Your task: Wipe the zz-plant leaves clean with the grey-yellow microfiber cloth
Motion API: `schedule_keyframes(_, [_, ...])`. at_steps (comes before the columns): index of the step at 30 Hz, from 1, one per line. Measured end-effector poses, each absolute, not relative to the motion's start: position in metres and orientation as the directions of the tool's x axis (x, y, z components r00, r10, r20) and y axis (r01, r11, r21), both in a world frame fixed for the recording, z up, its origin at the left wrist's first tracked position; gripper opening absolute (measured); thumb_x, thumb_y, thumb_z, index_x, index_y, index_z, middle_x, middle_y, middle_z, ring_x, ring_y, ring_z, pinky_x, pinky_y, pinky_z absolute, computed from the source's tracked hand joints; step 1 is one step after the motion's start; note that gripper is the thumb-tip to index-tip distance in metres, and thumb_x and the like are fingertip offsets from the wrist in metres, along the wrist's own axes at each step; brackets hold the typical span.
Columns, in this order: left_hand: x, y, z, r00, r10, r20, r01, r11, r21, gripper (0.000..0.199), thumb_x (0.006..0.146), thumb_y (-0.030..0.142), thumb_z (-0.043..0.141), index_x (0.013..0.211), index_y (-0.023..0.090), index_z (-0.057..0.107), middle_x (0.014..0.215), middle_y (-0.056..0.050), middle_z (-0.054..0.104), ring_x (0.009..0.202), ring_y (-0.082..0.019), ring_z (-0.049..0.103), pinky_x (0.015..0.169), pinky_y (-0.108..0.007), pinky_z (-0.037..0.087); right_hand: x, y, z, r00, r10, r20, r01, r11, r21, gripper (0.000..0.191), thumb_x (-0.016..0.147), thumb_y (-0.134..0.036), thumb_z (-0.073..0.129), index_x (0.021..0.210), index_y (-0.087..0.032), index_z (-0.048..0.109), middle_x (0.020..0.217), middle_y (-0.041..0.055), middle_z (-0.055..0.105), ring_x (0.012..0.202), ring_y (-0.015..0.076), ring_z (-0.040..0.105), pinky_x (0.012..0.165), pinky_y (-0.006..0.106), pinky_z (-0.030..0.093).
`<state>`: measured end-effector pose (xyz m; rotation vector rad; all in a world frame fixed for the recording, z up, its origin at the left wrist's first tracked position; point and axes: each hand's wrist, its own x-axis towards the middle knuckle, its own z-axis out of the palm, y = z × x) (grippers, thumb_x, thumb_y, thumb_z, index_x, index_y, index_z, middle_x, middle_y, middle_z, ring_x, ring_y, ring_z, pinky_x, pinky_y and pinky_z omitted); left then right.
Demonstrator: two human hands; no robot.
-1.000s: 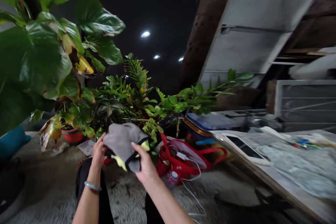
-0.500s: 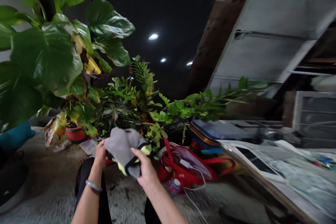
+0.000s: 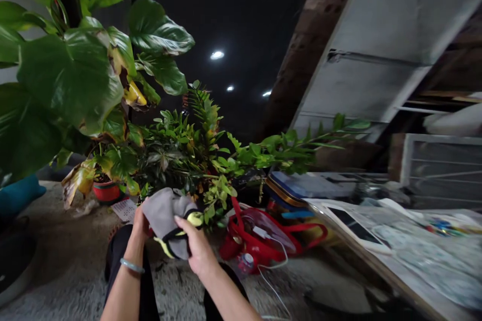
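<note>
A grey cloth item [image 3: 161, 213] with black edging and yellow-green parts is held up above my knees. My left hand [image 3: 140, 220], below a pale bangle on the wrist, grips its left edge. My right hand [image 3: 198, 246] pinches the right side, thumb on top near the black edging. The fingers behind the fabric are hidden on both sides.
Ahead stand leafy plants [image 3: 169, 145] and a red pot [image 3: 107, 191]. A red bag [image 3: 256, 241] with a white cable and a bottle [image 3: 246, 262] sits right of my knees. Farther right, a table [image 3: 399, 271] bears a white tablet [image 3: 356, 225].
Both hands and the grey cloth item have shifted slightly left and down in view. The cloth's folds have changed a little. The bag and table appear farther left as the view has turned.
</note>
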<state>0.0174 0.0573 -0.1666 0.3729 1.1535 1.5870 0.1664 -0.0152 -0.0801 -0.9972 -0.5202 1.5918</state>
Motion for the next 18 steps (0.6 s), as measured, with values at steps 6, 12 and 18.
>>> schedule_keyframes(6, [0.017, 0.047, -0.155, -0.244, 0.914, -0.323, -0.610, 0.114, 0.784, 0.038, 0.083, 0.043, 0.069, 0.101, 0.010, 0.077, 0.092, -0.013, 0.078, 0.062, -0.016, 0.064, 0.056, -0.027, 0.048, 0.196, 0.053, -0.014, 0.279, 0.954, -0.109, -0.642, 0.101, -0.760, 0.038, 0.059, -0.030, 0.090, 0.091, -0.022, 0.072, 0.086, 0.0011, 0.081, 0.089, 0.0256, 0.076, 0.081, 0.039, 0.063])
schedule_keyframes(12, [0.021, 0.046, -0.162, -0.307, 0.880, -0.363, -0.599, 0.118, 0.792, 0.039, 0.078, 0.048, 0.074, 0.094, 0.013, 0.077, 0.088, -0.011, 0.077, 0.070, -0.020, 0.068, 0.060, -0.029, 0.049, 0.176, 0.030, -0.064, -0.039, 0.822, -0.568, -0.434, -0.526, -0.731, 0.035, 0.070, -0.050, 0.081, 0.078, -0.019, 0.069, 0.063, 0.0063, 0.075, 0.068, 0.0307, 0.075, 0.058, 0.047, 0.061])
schedule_keyframes(18, [0.018, 0.051, -0.167, -0.279, 0.879, -0.388, -0.603, 0.154, 0.783, 0.036, 0.084, 0.049, 0.068, 0.087, 0.014, 0.076, 0.082, -0.012, 0.076, 0.074, -0.026, 0.069, 0.063, -0.034, 0.050, 0.172, -0.005, -0.041, 0.012, 0.983, -0.185, -0.637, -0.135, -0.759, 0.042, 0.055, -0.034, 0.092, 0.090, -0.019, 0.074, 0.085, 0.0049, 0.082, 0.091, 0.0283, 0.077, 0.085, 0.040, 0.062])
